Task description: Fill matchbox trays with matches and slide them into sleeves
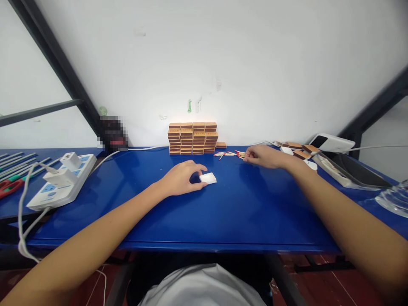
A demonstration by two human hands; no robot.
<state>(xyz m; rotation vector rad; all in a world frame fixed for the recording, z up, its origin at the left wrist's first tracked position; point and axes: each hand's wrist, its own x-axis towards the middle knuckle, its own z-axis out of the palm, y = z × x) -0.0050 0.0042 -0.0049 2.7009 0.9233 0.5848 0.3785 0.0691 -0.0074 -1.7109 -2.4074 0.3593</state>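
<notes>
Gripping a white box with left hand, right hand pinched together at red-tipped matches, hold unclear

White wall, blue table, red floor

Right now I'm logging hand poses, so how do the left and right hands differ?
The left hand curves widely around one end of a small white box; the right hand bunches its fingertips at loose matches.
The left hand is nearer the table's front edge, the right hand nearer the wall.
Both are bare.
</notes>
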